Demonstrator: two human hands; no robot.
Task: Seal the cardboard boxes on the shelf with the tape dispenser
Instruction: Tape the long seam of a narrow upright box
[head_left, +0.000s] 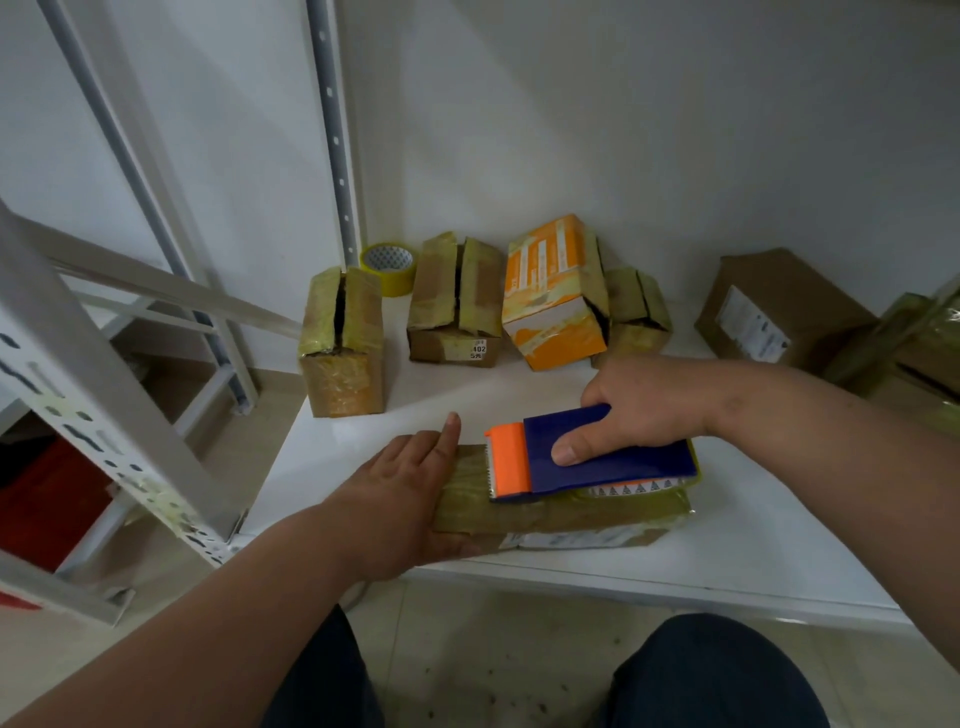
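Right hand (649, 405) round tape dispenser (597, 457) (atop box (561, 506))

Storeroom or parcel depot: white slotted-steel shelf (571, 577), taped boxes (344, 343) along wall, spare tape roll (389, 267), tiled floor (493, 660).

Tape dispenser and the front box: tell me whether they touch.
Touching. The head view shows the tape dispenser, gripped by the right hand, lying directly on the front box.

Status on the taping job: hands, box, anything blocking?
Right hand grips tape dispenser on front box. Left hand steadies box's left end. Nothing blocking; unsealed boxes wait behind.
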